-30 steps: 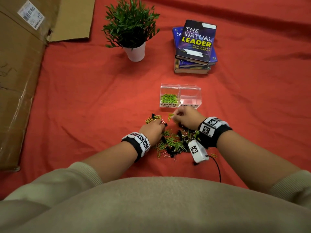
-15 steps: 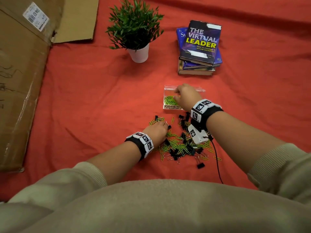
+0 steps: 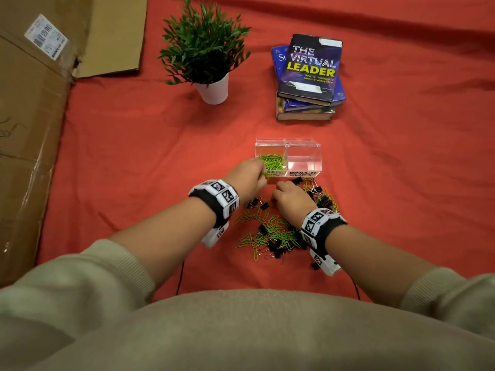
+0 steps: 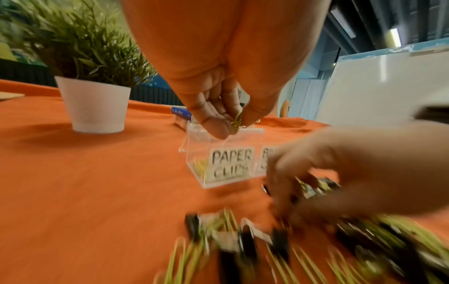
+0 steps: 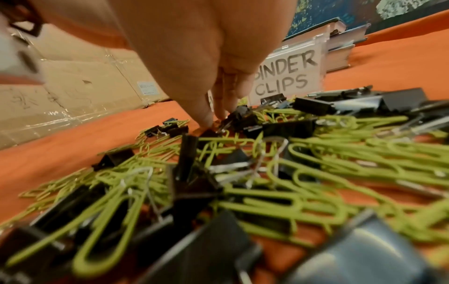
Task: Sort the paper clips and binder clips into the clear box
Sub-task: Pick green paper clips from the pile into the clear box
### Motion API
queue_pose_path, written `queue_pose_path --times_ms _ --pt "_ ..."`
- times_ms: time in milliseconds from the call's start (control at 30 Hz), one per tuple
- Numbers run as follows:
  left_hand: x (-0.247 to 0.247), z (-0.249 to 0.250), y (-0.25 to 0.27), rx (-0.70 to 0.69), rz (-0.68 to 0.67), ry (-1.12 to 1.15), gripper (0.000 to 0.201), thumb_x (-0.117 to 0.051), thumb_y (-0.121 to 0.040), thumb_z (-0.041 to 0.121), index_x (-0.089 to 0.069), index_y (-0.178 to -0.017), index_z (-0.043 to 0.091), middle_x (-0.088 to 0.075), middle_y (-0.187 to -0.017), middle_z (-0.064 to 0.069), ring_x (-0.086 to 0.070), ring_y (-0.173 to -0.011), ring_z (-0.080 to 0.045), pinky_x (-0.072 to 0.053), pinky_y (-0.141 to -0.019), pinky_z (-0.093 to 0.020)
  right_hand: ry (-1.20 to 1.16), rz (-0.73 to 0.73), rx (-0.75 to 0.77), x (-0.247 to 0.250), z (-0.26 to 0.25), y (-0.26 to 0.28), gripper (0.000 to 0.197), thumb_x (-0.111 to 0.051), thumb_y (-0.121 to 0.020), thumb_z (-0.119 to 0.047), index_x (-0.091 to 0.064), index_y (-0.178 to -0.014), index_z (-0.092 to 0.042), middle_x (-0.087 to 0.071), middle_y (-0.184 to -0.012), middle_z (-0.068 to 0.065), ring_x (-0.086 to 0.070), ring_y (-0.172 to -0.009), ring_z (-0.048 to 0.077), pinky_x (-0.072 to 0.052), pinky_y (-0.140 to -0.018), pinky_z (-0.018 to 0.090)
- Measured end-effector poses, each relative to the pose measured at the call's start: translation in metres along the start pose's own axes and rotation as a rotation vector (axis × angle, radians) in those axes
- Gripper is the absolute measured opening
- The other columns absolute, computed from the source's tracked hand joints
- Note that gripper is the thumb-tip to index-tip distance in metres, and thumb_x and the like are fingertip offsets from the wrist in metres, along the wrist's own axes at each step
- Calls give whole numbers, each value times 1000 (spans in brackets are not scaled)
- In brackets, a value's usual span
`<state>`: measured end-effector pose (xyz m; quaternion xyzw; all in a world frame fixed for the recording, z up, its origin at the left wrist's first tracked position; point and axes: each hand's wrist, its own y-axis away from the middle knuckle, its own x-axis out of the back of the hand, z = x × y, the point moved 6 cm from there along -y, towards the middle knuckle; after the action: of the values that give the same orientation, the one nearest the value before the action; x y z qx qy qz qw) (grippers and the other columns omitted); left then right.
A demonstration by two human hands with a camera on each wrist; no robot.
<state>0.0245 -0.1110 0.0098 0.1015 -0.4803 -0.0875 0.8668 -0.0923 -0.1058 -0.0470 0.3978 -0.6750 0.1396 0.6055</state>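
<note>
A clear two-part box (image 3: 288,143) stands on the red cloth. Its left part, labelled PAPER CLIPS (image 4: 230,163), holds green paper clips (image 3: 272,160). The right part, labelled BINDER CLIPS (image 5: 286,76), looks empty. A mixed pile of green paper clips and black binder clips (image 3: 270,234) lies in front of it. My left hand (image 3: 263,175) pinches green paper clips (image 4: 237,120) at the front rim of the left part. My right hand (image 3: 277,194) reaches down into the pile, its fingertips (image 5: 206,123) together at a black binder clip (image 5: 243,117). I cannot tell whether it grips anything.
A potted plant in a white pot (image 3: 213,89) stands at the back left. A stack of books (image 3: 308,76) lies behind the box. Flattened cardboard (image 3: 32,129) covers the left side. Cables run from both wrist cameras towards my body.
My right hand came back from the box's left part down to the pile. My left hand rose from the pile to the box with green paper clips pinched.
</note>
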Motion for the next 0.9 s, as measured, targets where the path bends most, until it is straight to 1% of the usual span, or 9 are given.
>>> queue_pose_path --times_ms 67,100,200,333,433,500,567,700,900 --pt "10 8 -18 2 22 0 13 -51 -88 11 -58 -99 6 -61 -100 -11 -57 -86 -25 -44 -73 -32 18 27 -8 -4 3 3 15 -74 -66 1 -63 -74 -5 -56 -76 8 -53 -72 26 -46 -57 34" --pt "13 10 -26 6 27 -10 14 -51 -88 11 -58 -99 4 -61 -100 -12 -58 -88 -28 -44 -73 -33 3 27 -11 -6 3 5 14 -74 -68 0 -62 -75 -5 -56 -77 8 -53 -73 26 -47 -59 34" --pt "12 15 -46 13 7 -94 18 -48 -88 7 -58 -102 2 -61 -106 -16 -57 -94 -31 -42 -75 -34 -150 -35 -31 -1 1 10 13 -55 -91 -14 -60 -94 -2 -59 -98 12 -50 -97 28 -44 -87 38" --pt "-2 8 -52 14 -32 -161 23 -48 -91 6 -59 -112 3 -58 -116 -15 -56 -107 -31 -45 -88 -37 -271 -124 -116 -1 3 15 19 -49 -95 -15 -61 -102 -3 -62 -103 12 -57 -94 26 -46 -82 31" --pt "-7 4 -36 -36 43 -129 30 -56 -91 14 -56 -121 8 -53 -121 -10 -47 -117 -26 -43 -99 -37 -270 -174 -109 -12 1 17 19 -46 -92 -5 -61 -103 -4 -60 -103 11 -53 -102 27 -45 -85 32" --pt "-7 1 -15 -47 108 -88 26 -58 -90 19 -56 -116 13 -52 -115 -4 -47 -110 -19 -42 -95 -32 -267 -183 -89 -14 -2 19 23 -46 -89 -3 -60 -108 -4 -56 -106 11 -50 -105 26 -46 -91 33" --pt "-17 -7 10 -38 56 -89 16 -58 -89 21 -58 -105 17 -54 -107 0 -50 -101 -15 -44 -88 -27 -245 -199 -37 -14 -8 23 30 -49 -86 -9 -58 -115 -3 -52 -109 10 -48 -106 25 -46 -95 34" --pt "-45 -36 54 79 -104 -155 12 -55 -85 22 -60 -95 18 -56 -102 -2 -58 -98 -24 -50 -79 -36 -157 -247 59 -22 -17 33 49 -63 -78 -27 -52 -122 -8 -47 -112 8 -47 -108 26 -43 -97 38" --pt "-62 -53 77 184 -112 -131 45 -65 -85 31 -49 -125 17 -48 -116 -4 -54 -108 -24 -47 -91 -36 -104 -239 39 -30 -20 39 50 -65 -82 -33 -50 -124 -12 -45 -117 6 -45 -110 28 -40 -99 39"
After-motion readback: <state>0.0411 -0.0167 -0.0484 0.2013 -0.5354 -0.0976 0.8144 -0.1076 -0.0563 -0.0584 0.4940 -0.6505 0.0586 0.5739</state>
